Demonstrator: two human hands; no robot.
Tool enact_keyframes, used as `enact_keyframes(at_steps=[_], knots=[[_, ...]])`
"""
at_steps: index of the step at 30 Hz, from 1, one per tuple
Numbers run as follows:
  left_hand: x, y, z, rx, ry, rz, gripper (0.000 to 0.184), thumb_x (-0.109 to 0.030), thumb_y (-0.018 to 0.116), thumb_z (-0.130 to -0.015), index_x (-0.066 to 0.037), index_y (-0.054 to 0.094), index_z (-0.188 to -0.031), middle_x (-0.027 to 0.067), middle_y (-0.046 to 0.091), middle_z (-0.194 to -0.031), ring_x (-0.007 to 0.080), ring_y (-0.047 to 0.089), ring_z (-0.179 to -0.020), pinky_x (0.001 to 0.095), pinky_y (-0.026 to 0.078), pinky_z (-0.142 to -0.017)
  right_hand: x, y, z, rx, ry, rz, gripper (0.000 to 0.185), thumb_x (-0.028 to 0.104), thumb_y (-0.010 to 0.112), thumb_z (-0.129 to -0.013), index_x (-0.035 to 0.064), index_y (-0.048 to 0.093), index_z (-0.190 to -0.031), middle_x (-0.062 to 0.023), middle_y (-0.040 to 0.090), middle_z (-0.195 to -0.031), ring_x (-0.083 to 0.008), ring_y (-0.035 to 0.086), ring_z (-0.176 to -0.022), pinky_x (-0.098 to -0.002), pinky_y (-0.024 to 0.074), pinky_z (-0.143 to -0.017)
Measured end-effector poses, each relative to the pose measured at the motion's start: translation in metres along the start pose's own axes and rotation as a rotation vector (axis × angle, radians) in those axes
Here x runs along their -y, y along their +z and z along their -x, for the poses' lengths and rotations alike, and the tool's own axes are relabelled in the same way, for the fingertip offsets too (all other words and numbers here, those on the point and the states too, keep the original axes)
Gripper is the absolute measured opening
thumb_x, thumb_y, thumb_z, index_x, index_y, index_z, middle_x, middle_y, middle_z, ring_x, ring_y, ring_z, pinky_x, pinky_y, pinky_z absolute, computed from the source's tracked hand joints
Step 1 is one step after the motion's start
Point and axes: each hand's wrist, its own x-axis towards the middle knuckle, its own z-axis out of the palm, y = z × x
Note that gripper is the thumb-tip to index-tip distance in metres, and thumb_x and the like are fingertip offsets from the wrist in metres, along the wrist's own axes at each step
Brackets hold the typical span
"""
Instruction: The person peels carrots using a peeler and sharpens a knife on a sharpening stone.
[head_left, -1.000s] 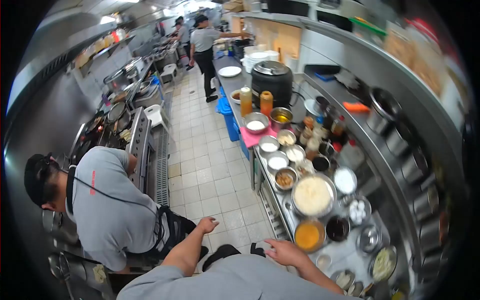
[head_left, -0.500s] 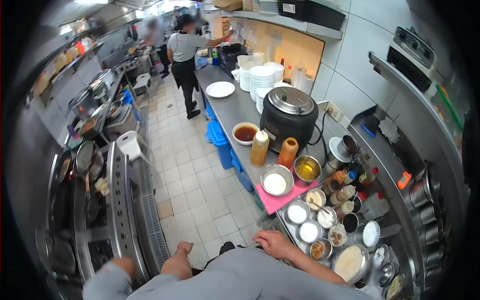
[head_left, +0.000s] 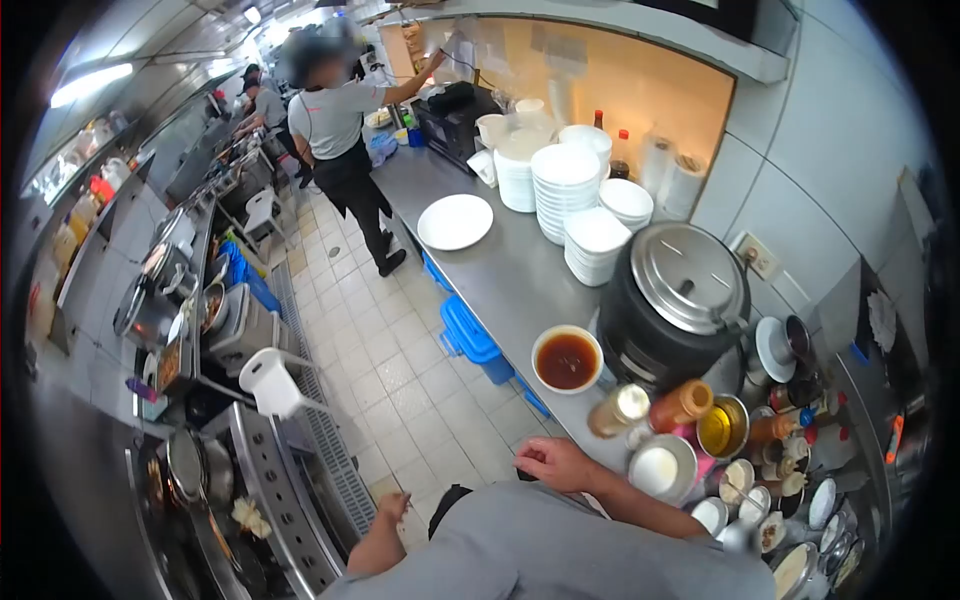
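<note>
My right hand [head_left: 553,463] hangs over the counter's front edge, fingers loosely bent and nothing visible in it. Nearest to it are a bowl of brown liquid [head_left: 567,361], a squeeze bottle with a pale top [head_left: 618,411] and a metal bowl of white liquid [head_left: 661,471]. Low by my body, above the tiled floor, my left hand [head_left: 393,506] holds nothing I can see; its fingers are slightly apart. A large empty white plate [head_left: 455,222] lies further along the steel counter [head_left: 500,280].
A black soup warmer [head_left: 680,300] and stacked white dishes [head_left: 566,185] stand on the counter. Stove pans [head_left: 190,465] are on my left, with a white stool [head_left: 275,383] beyond. Blue bins [head_left: 475,335] sit under the counter. A co-worker [head_left: 335,140] stands ahead, one arm reaching right.
My view has moved forward along the aisle, so the plate, soup warmer and co-worker appear closer. Both hands stay low, and neither has taken hold of anything visible.
</note>
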Motion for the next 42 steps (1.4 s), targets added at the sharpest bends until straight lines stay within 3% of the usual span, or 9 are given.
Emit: enact_keyframes(at_steps=[2, 4, 14, 19, 22, 25, 36, 39, 42], knots=[[0.049, -0.032, 0.008, -0.029, 0.178, 0.023, 0.041, -0.04, 0.068, -0.095, -0.005, 0.075, -0.115, 0.0171, 0.074, -0.096, 0.0296, 0.074, -0.084, 0.0476, 0.06, -0.067, 0.033, -0.005, -0.062, 0.037, -0.022, 0.089, 0.025, 0.028, 0.071, -0.1, 0.0033, 0.072, -0.107, -0.0132, 0.077, -0.096, -0.0236, 0.074, -0.088, -0.0364, 0.0573, -0.08], [0.103, -0.054, -0.006, -0.145, 0.518, -0.808, 0.035, -0.038, 0.067, -0.096, -0.009, 0.075, -0.115, 0.0216, 0.075, -0.106, 0.036, 0.075, -0.089, 0.0495, 0.061, -0.073, 0.048, -0.01, -0.124, 0.081, -0.045, 0.184, 0.026, 0.029, 0.07, -0.1, 0.0041, 0.072, -0.108, -0.014, 0.077, -0.097, -0.0256, 0.074, -0.089, -0.0373, 0.0573, -0.08], [-0.012, -0.28, -0.254, -0.027, 0.421, -0.617, 0.03, -0.034, 0.064, -0.095, -0.011, 0.073, -0.112, 0.0161, 0.075, -0.106, 0.0377, 0.073, -0.096, 0.0521, 0.059, -0.078, -0.104, 0.071, -0.341, 0.036, 0.445, 0.465, 0.045, 0.046, 0.065, -0.098, 0.0048, 0.075, -0.113, -0.0222, 0.075, -0.109, -0.0394, 0.072, -0.101, -0.0484, 0.0563, -0.091], [-0.219, -0.454, -0.461, -0.116, 0.745, -1.014, 0.038, -0.037, 0.062, -0.099, -0.006, 0.074, -0.118, 0.0202, 0.074, -0.122, 0.0434, 0.071, -0.104, 0.0522, 0.056, -0.09, -0.22, 0.13, -0.304, 0.457, 1.02, 0.637, 0.06, 0.054, 0.066, -0.095, 0.0011, 0.076, -0.12, -0.0199, 0.074, -0.124, -0.0367, 0.072, -0.111, -0.0494, 0.0569, -0.094], [-0.383, -0.503, -0.518, -0.338, 0.583, -0.291, 0.045, -0.034, 0.068, -0.096, 0.0, 0.072, -0.126, 0.0247, 0.076, -0.111, 0.0381, 0.073, -0.106, 0.0423, 0.057, -0.093, -0.169, 0.155, -0.315, 0.495, 1.151, 0.248, 0.069, 0.06, 0.067, -0.096, 0.0026, 0.069, -0.135, -0.0153, 0.069, -0.135, -0.0303, 0.074, -0.097, -0.045, 0.0609, -0.084], [-0.534, -0.496, -0.53, -0.292, 0.681, -0.201, 0.045, -0.031, 0.071, -0.095, 0.001, 0.071, -0.127, 0.0237, 0.077, -0.112, 0.0352, 0.074, -0.107, 0.0411, 0.057, -0.094, -0.171, 0.188, -0.337, 0.021, 1.033, 0.012, 0.075, 0.053, 0.075, -0.089, 0.0081, 0.058, -0.147, -0.0175, 0.066, -0.14, -0.0334, 0.072, -0.111, -0.0457, 0.0601, -0.088], [-0.818, -0.378, -0.502, 0.091, 1.444, -0.357, 0.056, -0.022, 0.078, -0.09, -0.004, 0.061, -0.141, 0.0292, 0.058, -0.146, 0.0407, 0.054, -0.138, 0.0449, 0.045, -0.116, -0.113, 0.136, -0.579, -0.139, 0.615, -0.007, 0.085, 0.046, 0.08, -0.085, 0.013, 0.047, -0.156, -0.0211, 0.064, -0.142, -0.0398, 0.068, -0.12, -0.0489, 0.057, -0.096], [-0.905, -0.36, -0.519, 0.214, 1.507, -0.379, 0.061, -0.024, 0.078, -0.089, -0.005, 0.06, -0.144, 0.0298, 0.054, -0.15, 0.0421, 0.047, -0.145, 0.0452, 0.039, -0.121, -0.195, 0.192, -0.625, -0.203, 0.703, 0.133, 0.097, 0.04, 0.084, -0.08, 0.0169, 0.037, -0.161, -0.0232, 0.064, -0.142, -0.0438, 0.064, -0.126, -0.0501, 0.0527, -0.103], [-0.981, -0.341, -0.551, 0.228, 1.544, -0.549, 0.064, -0.027, 0.079, -0.089, -0.004, 0.059, -0.145, 0.0291, 0.054, -0.15, 0.0424, 0.048, -0.144, 0.0444, 0.039, -0.121, -0.076, 0.179, -0.654, -0.208, 1.068, -0.113, 0.1, 0.043, 0.086, -0.081, 0.0196, 0.033, -0.164, -0.0229, 0.059, -0.149, -0.0399, 0.059, -0.135, -0.0497, 0.049, -0.111]])
